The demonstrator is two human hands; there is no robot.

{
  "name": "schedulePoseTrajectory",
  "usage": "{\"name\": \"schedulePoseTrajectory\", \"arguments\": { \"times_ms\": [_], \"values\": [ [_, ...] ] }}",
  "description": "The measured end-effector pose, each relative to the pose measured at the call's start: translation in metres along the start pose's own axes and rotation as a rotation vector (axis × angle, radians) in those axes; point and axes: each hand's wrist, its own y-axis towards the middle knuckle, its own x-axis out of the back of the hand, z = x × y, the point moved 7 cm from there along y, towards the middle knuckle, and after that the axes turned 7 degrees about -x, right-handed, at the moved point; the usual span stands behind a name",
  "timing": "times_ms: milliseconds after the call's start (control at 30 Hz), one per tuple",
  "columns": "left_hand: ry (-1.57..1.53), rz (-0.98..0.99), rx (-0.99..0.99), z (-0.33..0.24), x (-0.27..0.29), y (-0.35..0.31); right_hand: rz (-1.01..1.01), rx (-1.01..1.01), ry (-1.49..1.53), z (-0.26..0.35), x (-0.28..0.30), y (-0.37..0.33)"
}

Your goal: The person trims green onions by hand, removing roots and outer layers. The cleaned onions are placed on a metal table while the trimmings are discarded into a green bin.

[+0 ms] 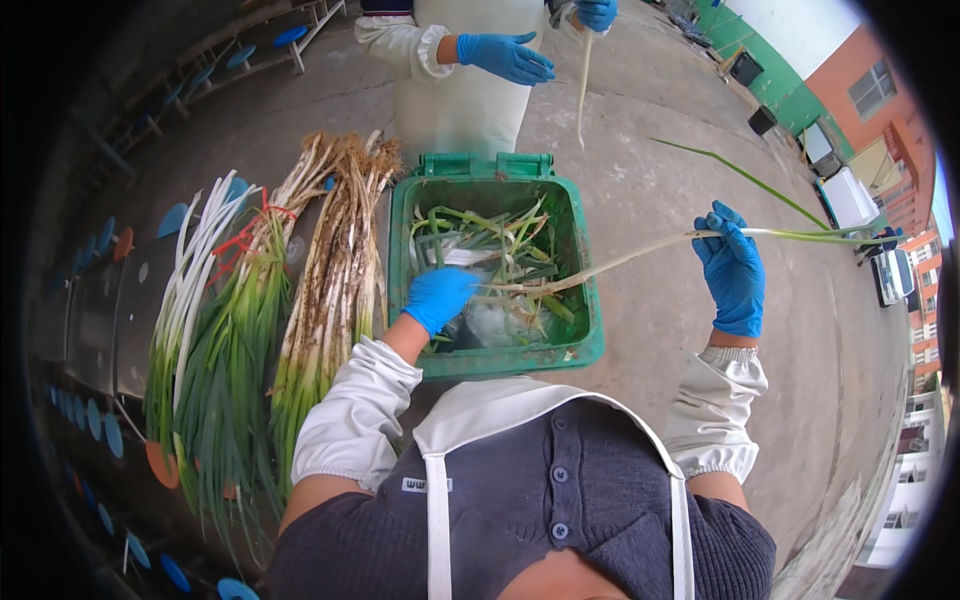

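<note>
A long scallion [630, 258] stretches across and beyond the right side of a green bin. My right hand [732, 275], in a blue glove, is closed round its pale stem, with the green leaves trailing off to the right. Over the bin's left side, my left hand [440, 298], also gloved in blue, is closed at the scallion's root end; its fingertips are partly hidden. Below both hands, the open green bin [592, 330] holds scallion leaves and peelings [500, 240] and some clear plastic.
Bundles of scallions [325, 260] with muddy roots lie left of the bin, beside white peeled ones [200, 230], on tables with round blue seats [290, 35]. Across the bin, a co-worker's gloved hand [505, 58] is open; the other holds a scallion [583, 90].
</note>
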Motion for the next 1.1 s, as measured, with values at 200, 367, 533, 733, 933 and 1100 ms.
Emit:
{"name": "schedulePoseTrajectory", "arguments": {
  "times_ms": [200, 367, 533, 733, 933, 1100],
  "values": [
    [-0.363, -0.323, -0.248, -0.049, 0.021, 0.01, -0.103, 0.102, 0.016, 0.017, -0.002, -0.003],
    [-0.629, -0.681, -0.481, -0.132, 0.097, 0.021, -0.185, 0.158, 0.033, 0.014, -0.033, -0.006],
    [-0.913, -0.523, -0.342, -0.123, 0.08, 0.042, -0.181, 0.141, 0.034, 0.008, -0.043, -0.007],
    [-1.04, -0.557, -0.427, -0.122, 0.077, 0.047, -0.093, -0.154, -0.234, -0.053, -0.049, -0.005],
    [-0.832, -0.73, -0.4, -0.1, 0.086, 0.03, -0.151, -0.136, -0.262, -0.067, -0.03, -0.002],
    [-0.266, -0.636, -0.272, -0.053, 0.072, 0.006, -0.235, -0.075, -0.169, -0.042, -0.006, -0.005]
  ]
}}
